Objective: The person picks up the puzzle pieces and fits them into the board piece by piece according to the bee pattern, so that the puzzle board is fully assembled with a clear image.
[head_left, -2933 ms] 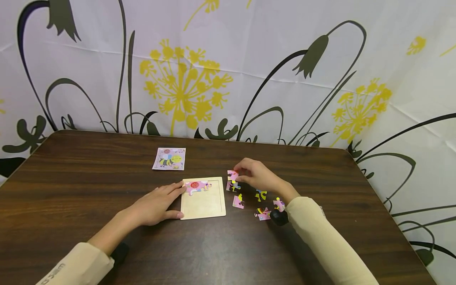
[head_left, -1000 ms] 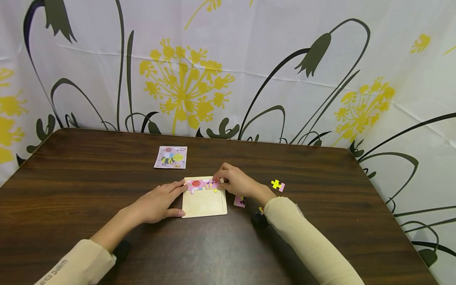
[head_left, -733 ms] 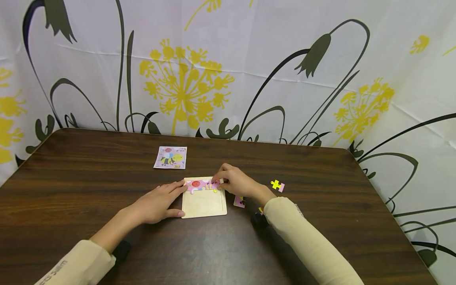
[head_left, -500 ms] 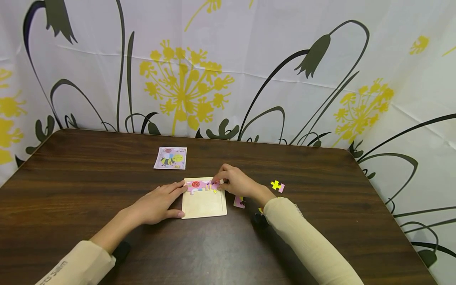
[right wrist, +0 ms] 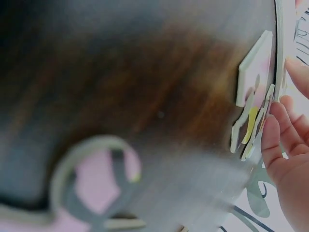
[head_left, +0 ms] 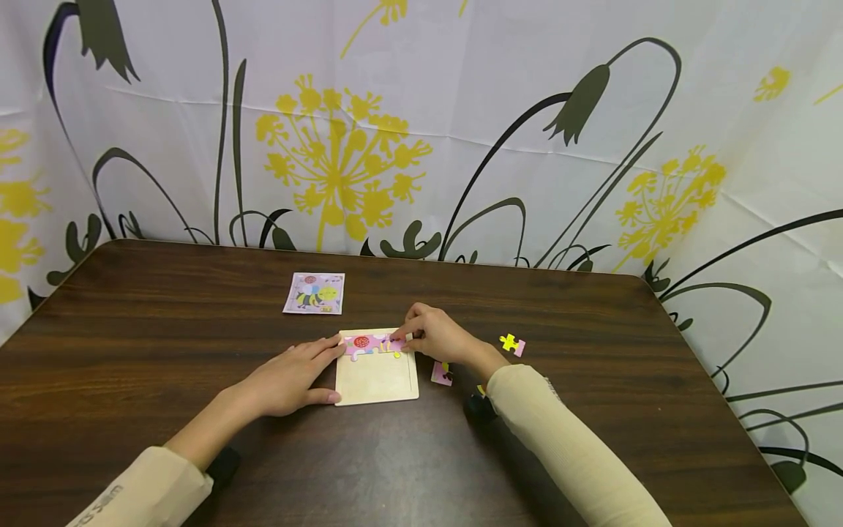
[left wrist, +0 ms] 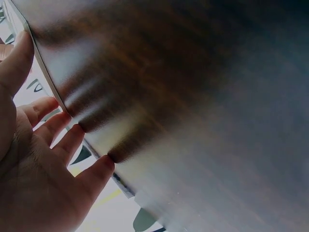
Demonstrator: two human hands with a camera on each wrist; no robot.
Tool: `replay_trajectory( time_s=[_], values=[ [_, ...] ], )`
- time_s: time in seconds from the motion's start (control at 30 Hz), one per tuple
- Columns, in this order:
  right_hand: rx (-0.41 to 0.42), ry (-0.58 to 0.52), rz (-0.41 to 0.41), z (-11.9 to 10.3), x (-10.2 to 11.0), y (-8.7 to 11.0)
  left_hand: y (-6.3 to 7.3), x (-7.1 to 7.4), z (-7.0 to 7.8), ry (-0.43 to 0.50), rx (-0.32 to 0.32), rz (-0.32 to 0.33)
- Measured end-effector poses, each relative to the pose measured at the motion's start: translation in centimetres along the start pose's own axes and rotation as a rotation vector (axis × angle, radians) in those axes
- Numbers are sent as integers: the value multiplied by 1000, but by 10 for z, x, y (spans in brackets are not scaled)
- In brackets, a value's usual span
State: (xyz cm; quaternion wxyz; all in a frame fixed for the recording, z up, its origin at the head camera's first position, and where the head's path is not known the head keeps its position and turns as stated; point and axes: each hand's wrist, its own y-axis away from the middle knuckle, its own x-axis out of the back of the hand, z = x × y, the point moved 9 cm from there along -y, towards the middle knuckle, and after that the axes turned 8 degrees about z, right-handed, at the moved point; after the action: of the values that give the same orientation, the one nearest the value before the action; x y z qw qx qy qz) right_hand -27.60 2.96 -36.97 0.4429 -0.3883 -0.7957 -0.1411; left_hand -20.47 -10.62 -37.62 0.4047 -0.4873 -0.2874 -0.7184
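In the head view a pale wooden puzzle tray (head_left: 377, 384) lies on the dark table. My left hand (head_left: 286, 380) rests along its left edge, fingers and thumb extended; the left wrist view shows the same hand (left wrist: 53, 164) with fingers spread at that edge. Pink puzzle pieces with a red flower (head_left: 361, 342) sit in the tray's top row. At that row's right end, the thumb and fingers of my right hand (head_left: 437, 337) pinch a pink and yellow puzzle piece (head_left: 397, 345), partly hidden by the fingertips.
Loose puzzle pieces lie right of the tray: a pink one (head_left: 442, 373), a yellow one (head_left: 511, 344), and another (head_left: 481, 390) mostly behind the right wrist. The right wrist view shows a blurred piece (right wrist: 96, 183) close up. A bee picture card (head_left: 315, 294) lies behind the tray.
Since the earliest frame my right hand has moved left from the loose pieces to the tray's top right, bringing a puzzle piece. Over the last second it barely moves. The left hand stays put.
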Motion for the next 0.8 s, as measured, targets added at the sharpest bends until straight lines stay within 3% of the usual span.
replay_trajectory(
  time_s=[0.33, 0.57, 0.8],
  values=[
    [2, 12, -11, 1, -2, 1, 0, 0, 0, 13, 2, 1],
    [55, 48, 21, -3, -2, 0, 0, 1, 0, 5, -11, 14],
    [-4, 46, 18, 0, -2, -1, 0, 0, -1, 12, -7, 9]
  ],
)
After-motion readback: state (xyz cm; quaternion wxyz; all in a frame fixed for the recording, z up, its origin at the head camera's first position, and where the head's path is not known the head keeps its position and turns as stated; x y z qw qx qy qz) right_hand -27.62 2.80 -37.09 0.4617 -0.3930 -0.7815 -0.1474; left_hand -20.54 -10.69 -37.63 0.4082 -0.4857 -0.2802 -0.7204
